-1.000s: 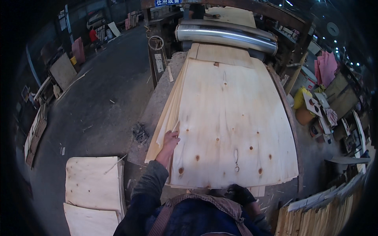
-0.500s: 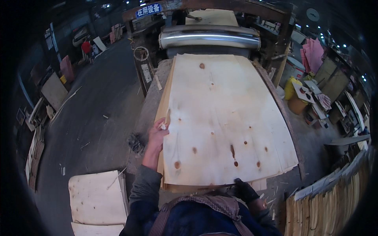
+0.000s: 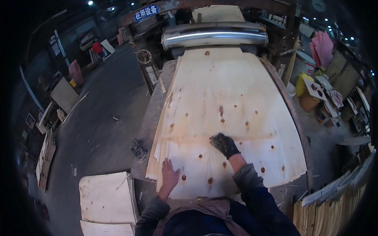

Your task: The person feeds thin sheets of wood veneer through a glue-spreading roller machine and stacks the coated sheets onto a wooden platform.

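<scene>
Veneer sheet: broad flat top, open to a hand everywhere but its near end, where the left hand and gloved right hand press flat. Far end: blocked by the steel roller, lying crosswise. Left of the sheet: bare table strip, then open floor. Right of the sheet: raised rail, crowded buckets beyond. Near left, below the sheet: stacked cut sheets.

R hand now up on veneer sheet.

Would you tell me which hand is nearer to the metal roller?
Right. The right hand lies further up the veneer sheet toward the metal roller; the left hand rests near the sheet's near edge.
</scene>
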Tool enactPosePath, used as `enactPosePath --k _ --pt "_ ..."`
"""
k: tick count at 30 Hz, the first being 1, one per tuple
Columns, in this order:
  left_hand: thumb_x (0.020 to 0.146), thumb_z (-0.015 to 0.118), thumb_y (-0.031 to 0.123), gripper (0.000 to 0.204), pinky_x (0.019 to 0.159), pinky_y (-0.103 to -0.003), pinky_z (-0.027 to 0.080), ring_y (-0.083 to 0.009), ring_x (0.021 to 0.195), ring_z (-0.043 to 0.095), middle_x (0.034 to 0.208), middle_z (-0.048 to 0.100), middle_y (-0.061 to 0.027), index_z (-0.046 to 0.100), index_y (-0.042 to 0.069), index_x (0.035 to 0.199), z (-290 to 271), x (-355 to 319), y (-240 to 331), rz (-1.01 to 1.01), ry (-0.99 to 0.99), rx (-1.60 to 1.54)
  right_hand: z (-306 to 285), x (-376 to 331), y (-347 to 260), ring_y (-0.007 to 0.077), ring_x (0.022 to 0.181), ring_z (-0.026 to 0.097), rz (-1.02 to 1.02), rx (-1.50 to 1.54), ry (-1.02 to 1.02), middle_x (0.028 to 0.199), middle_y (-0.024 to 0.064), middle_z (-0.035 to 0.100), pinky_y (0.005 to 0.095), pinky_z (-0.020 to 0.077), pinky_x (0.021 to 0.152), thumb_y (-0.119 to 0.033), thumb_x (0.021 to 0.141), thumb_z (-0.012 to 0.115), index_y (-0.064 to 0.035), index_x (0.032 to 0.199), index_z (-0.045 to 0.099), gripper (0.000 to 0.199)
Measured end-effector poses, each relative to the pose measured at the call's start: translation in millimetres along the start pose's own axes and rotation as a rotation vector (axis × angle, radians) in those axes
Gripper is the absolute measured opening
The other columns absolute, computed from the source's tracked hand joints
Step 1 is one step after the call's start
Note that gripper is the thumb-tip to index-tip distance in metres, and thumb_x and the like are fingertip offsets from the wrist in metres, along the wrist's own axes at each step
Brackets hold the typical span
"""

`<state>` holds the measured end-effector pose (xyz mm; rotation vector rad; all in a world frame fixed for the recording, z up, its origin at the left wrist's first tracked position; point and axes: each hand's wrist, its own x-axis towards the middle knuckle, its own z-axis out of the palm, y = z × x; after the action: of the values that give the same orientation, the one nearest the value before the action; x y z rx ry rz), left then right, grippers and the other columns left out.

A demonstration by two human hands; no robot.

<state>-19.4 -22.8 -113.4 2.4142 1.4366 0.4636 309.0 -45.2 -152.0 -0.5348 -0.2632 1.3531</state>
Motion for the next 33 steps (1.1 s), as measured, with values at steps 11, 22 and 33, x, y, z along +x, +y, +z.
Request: enactPosePath --k 11,22,33 --pt "0.068 0.065 0.013 0.054 0.101 -0.046 0.022 -0.0395 0.125 0.022 0.138 0.021 -0.021 0.047 0.001 0.118 2 -15 -4 0.077 0.068 0.09 32 -138 45 0.0373 0.112 0.046 0.495 -0.063 -0.065 0.12 0.0194 0.047 0.0484 0.0369 0.095 -0.012 0.091 0.036 -0.0041 0.123 0.04 0.033" --pt "0.061 0.048 -0.015 0.054 0.101 -0.031 0.029 -0.0259 0.123 0.033 0.129 0.039 -0.0173 0.053 0.003 0.112 -14 8 -11 -0.051 0.006 -0.914 25 -267 57 0.0302 0.101 0.052 0.5 -0.208 0.204 0.107 0.0173 0.053 0.041 0.0436 0.088 -0.015 0.087 0.048 -0.0032 0.114 0.046 0.03" --pt "0.06 0.034 -0.023 0.062 0.1 -0.031 0.033 -0.0215 0.115 0.045 0.121 0.048 -0.0161 0.042 -0.007 0.119 -113 26 24 -0.062 -0.011 -1.686 36 -265 40 0.0259 0.09 0.057 0.325 -0.153 0.378 0.093 0.0145 0.058 0.0375 0.0471 0.083 -0.02 0.085 0.054 -0.0034 0.106 0.05 0.027"
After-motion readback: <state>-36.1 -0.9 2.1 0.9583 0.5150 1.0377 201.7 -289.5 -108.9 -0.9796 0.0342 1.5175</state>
